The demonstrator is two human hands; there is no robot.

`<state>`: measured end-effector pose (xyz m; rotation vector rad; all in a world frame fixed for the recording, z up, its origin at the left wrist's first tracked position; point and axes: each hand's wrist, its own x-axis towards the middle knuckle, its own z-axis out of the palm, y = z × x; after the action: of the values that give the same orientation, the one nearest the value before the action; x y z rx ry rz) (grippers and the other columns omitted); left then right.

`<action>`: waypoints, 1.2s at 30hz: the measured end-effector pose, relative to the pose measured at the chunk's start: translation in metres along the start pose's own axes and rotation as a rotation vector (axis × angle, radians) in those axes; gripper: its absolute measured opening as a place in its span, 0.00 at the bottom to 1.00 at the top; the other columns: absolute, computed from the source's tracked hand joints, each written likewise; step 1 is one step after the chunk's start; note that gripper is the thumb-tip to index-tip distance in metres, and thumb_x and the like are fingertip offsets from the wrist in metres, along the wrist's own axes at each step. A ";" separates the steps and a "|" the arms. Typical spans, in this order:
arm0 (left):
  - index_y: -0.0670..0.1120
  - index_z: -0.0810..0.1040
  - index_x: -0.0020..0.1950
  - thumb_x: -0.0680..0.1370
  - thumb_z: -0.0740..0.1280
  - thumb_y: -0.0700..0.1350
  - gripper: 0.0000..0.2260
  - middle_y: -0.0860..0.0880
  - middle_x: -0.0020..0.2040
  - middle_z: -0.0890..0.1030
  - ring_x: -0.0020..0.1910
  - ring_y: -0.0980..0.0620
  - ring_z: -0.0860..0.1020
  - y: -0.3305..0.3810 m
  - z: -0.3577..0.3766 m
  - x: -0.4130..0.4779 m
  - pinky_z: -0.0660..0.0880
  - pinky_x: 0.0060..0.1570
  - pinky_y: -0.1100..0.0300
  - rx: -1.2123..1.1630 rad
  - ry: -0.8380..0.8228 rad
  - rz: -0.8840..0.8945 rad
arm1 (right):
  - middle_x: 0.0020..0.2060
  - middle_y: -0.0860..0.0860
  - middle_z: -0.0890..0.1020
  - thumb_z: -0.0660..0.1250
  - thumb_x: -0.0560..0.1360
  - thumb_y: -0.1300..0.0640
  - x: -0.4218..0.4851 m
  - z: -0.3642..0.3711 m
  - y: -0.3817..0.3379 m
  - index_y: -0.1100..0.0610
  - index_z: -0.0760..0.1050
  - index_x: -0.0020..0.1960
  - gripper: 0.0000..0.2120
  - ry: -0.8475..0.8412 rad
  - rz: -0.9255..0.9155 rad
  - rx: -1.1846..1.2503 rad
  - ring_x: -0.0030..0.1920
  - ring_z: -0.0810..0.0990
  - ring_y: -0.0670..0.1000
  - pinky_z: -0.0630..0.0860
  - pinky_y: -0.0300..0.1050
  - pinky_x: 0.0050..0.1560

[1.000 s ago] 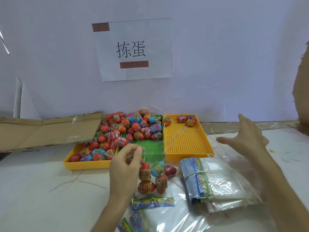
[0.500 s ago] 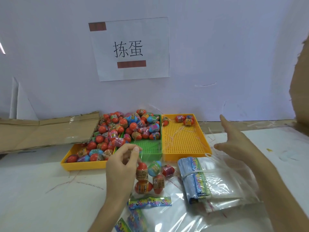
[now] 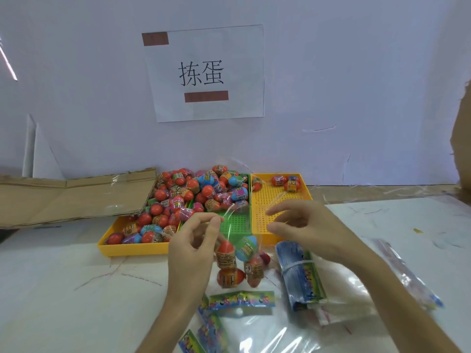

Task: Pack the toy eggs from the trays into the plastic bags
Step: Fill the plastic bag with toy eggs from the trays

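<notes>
Your right hand (image 3: 309, 229) swung in, fingers loosely spread, empty; left hand (image 3: 195, 242) pinched the bag (image 3: 238, 253) mouth above five eggs (image 3: 225, 252), near the counter's front edge, ready for sealing.

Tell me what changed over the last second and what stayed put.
The right hand swung in from out at the right toward the bag of eggs and now has thumb and forefinger at the bag's open top, though whether it has a grip on the film is unclear. The left hand kept its pinch on the bag's other top edge. The trays, egg pile and banded bag stack stayed put.
</notes>
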<state>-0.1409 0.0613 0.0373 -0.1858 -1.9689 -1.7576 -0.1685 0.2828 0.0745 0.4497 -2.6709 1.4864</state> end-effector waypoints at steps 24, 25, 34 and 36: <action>0.50 0.84 0.49 0.66 0.77 0.53 0.14 0.46 0.53 0.85 0.55 0.47 0.83 0.002 -0.006 0.006 0.79 0.56 0.51 -0.380 -0.305 -0.285 | 0.40 0.49 0.87 0.73 0.76 0.61 -0.003 0.037 -0.013 0.53 0.85 0.43 0.06 0.310 -0.020 0.498 0.41 0.85 0.47 0.80 0.37 0.38; 0.50 0.84 0.51 0.67 0.77 0.53 0.15 0.46 0.57 0.84 0.57 0.45 0.83 0.002 -0.005 0.006 0.80 0.57 0.49 -0.383 -0.335 -0.287 | 0.40 0.49 0.87 0.72 0.76 0.62 -0.002 0.037 -0.013 0.53 0.85 0.43 0.06 0.311 -0.021 0.499 0.39 0.84 0.46 0.79 0.37 0.37; 0.54 0.85 0.57 0.73 0.71 0.55 0.14 0.46 0.56 0.85 0.51 0.43 0.85 0.002 -0.002 0.004 0.82 0.46 0.53 -0.328 -0.309 -0.391 | 0.39 0.50 0.86 0.72 0.76 0.60 -0.003 0.042 -0.013 0.55 0.86 0.45 0.04 0.297 -0.049 0.528 0.36 0.82 0.45 0.78 0.36 0.36; 0.54 0.86 0.55 0.73 0.71 0.53 0.13 0.46 0.55 0.86 0.49 0.46 0.86 0.002 -0.001 0.004 0.81 0.41 0.56 -0.350 -0.250 -0.376 | 0.39 0.49 0.87 0.72 0.76 0.61 -0.002 0.042 -0.013 0.54 0.86 0.46 0.05 0.300 -0.042 0.526 0.36 0.82 0.45 0.79 0.37 0.37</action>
<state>-0.1427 0.0598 0.0410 -0.1658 -1.9413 -2.4246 -0.1588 0.2416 0.0622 0.2691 -2.0204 2.0506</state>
